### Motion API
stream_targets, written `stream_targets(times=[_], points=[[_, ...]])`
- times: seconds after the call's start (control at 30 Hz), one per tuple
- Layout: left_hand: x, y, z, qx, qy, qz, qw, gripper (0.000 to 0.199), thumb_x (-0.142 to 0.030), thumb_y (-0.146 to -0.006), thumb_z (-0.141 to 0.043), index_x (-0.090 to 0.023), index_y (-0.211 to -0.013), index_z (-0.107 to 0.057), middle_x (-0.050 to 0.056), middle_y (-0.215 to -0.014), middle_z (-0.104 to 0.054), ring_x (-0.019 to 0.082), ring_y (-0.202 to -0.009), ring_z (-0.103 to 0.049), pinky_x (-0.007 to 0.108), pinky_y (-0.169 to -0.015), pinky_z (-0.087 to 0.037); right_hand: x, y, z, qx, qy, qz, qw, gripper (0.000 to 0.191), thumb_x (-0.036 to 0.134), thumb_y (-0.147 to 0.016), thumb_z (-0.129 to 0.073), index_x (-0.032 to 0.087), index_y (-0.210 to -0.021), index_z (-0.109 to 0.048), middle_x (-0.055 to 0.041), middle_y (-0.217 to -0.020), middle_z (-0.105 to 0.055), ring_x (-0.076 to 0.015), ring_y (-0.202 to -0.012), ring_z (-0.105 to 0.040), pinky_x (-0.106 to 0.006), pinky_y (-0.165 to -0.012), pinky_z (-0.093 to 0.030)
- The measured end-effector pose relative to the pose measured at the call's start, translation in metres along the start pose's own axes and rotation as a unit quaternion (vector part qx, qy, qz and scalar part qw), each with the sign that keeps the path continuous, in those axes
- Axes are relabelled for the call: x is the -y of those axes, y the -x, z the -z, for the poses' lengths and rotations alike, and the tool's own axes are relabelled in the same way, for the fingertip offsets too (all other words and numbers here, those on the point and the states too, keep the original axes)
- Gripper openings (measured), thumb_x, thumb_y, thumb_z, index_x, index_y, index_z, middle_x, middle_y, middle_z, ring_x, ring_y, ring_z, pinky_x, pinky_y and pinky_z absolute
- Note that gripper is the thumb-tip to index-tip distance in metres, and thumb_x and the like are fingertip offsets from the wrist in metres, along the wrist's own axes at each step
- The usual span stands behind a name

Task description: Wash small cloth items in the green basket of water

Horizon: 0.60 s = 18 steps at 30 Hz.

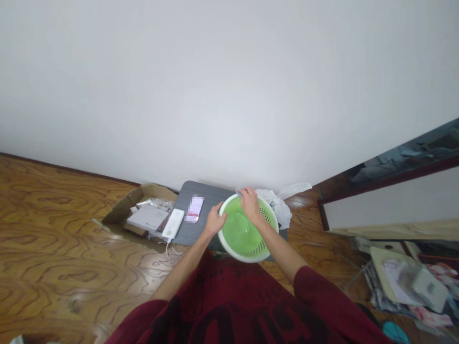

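Observation:
A green plastic basket (240,231) with a white rim and slotted sides is held over a small dark grey table. Its inside faces up toward me, and nothing shows in it. My left hand (215,219) grips the left side of the rim, with the thumb inside. Across the basket reaches my right hand (250,203), its fingers closed at the far rim. A small greyish-white scrap (238,192), like cloth or tissue, pokes out at those fingertips; its kind is unclear. Behind the basket's right side lies a white plastic bag (281,208).
On the table (215,191) lie a phone (194,209) and a white power bank (173,223) with a cable. Left of it, an open cardboard box (122,212) holds white boxes and plastic wrap. A white wall (229,95) rises behind. Piled items (405,282) sit at right.

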<state>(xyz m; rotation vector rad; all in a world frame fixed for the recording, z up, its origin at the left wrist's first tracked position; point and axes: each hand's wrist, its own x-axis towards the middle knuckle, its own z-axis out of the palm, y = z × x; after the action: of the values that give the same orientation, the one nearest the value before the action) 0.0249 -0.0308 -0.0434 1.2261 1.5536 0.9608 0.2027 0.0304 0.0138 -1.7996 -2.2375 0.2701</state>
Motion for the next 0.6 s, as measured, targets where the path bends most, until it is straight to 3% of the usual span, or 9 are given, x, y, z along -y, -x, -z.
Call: stream_targets(times=[0.1,0.23,0.43,0.6], points=[[0.003,-0.001,-0.001,-0.004,0.024,0.017,1.000,0.052,-0.011,-0.076,-0.067,-0.013,-0.127,-0.074,0.015,-0.126,-0.077,0.030,-0.121,-0.070,0.044,-0.112,-0.049,0.024,0.008,-0.001,0.041,0.005,0.080,0.996,0.042,0.007,-0.099,-0.043,0.020,-0.126,-0.073,-0.0109,-0.123,-0.066,-0.0233,-0.112,-0.056,-0.037,-0.105,-0.044],[0.003,-0.002,-0.005,0.000,0.043,0.033,0.999,0.042,-0.013,-0.079,-0.065,-0.015,-0.119,-0.077,0.012,-0.112,-0.082,0.029,-0.108,-0.075,0.043,-0.104,-0.055,0.037,0.023,0.002,0.100,-0.003,0.131,0.986,0.040,0.007,-0.100,-0.045,0.022,-0.124,-0.073,-0.0097,-0.126,-0.065,-0.0233,-0.118,-0.054,-0.035,-0.108,-0.042],[0.009,0.015,-0.001,0.003,0.034,0.057,0.998,0.049,-0.015,-0.075,-0.071,-0.016,-0.124,-0.074,0.013,-0.115,-0.081,0.031,-0.107,-0.075,0.043,-0.102,-0.054,0.034,0.019,0.008,0.083,0.020,0.109,0.990,0.040,0.008,-0.100,-0.044,0.019,-0.126,-0.072,-0.0115,-0.123,-0.066,-0.0236,-0.114,-0.057,-0.035,-0.105,-0.045],[0.016,0.042,0.006,0.013,0.003,0.054,0.998,0.046,-0.024,-0.086,-0.064,-0.024,-0.131,-0.071,0.010,-0.117,-0.080,0.032,-0.113,-0.073,0.042,-0.101,-0.053,0.046,0.029,0.004,0.088,0.004,0.125,0.988,0.040,0.007,-0.100,-0.044,0.018,-0.126,-0.073,-0.0113,-0.124,-0.065,-0.0234,-0.116,-0.056,-0.034,-0.105,-0.045]])
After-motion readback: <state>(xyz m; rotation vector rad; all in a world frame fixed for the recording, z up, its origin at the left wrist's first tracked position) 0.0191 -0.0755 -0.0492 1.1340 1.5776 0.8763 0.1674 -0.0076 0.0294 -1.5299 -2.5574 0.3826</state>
